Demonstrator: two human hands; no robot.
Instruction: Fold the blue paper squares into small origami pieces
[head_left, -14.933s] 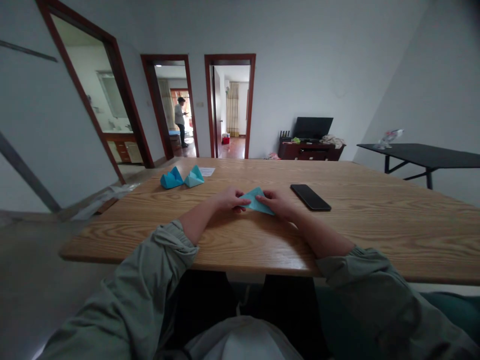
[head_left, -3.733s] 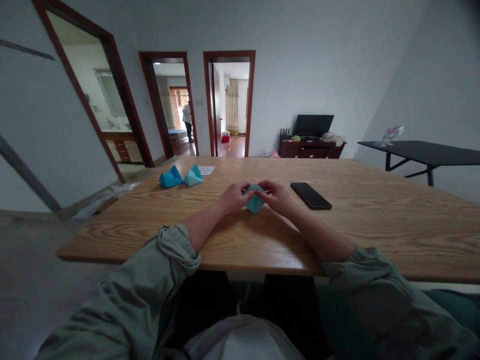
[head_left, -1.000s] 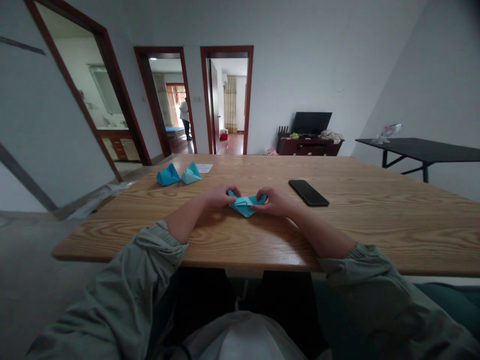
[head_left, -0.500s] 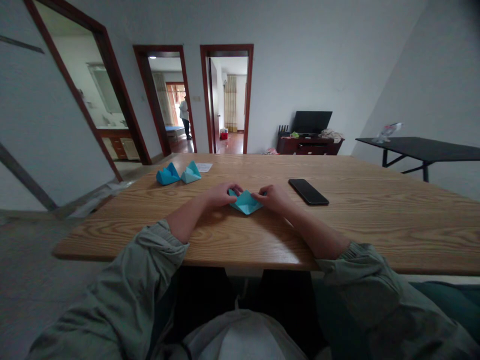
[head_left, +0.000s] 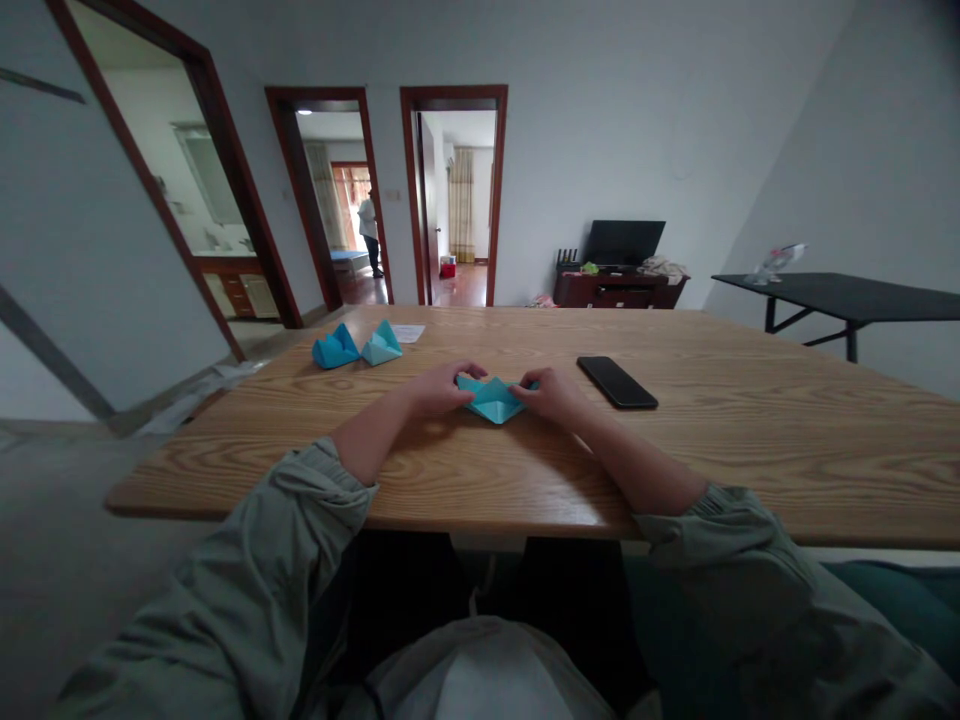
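Note:
A folded piece of teal paper (head_left: 493, 399) lies low on the wooden table (head_left: 750, 440) in front of me, spread wide between my hands. My left hand (head_left: 439, 388) pinches its left end. My right hand (head_left: 553, 394) pinches its right end. Both hands rest on the tabletop. Two finished folded paper shapes, a blue one (head_left: 335, 349) and a teal one (head_left: 381, 345), sit side by side at the table's far left. A small white slip of paper (head_left: 408, 333) lies just behind them.
A black phone (head_left: 617, 382) lies flat to the right of my right hand. A black side table (head_left: 862, 298) stands at the far right. A TV cabinet (head_left: 619, 290) is against the back wall. A person (head_left: 368, 234) stands in a room beyond the left doorway.
The paper went from a flat triangle to a small bunched shape, then was pulled open sideways. In the last half second its ends spread slightly wider between my hands.

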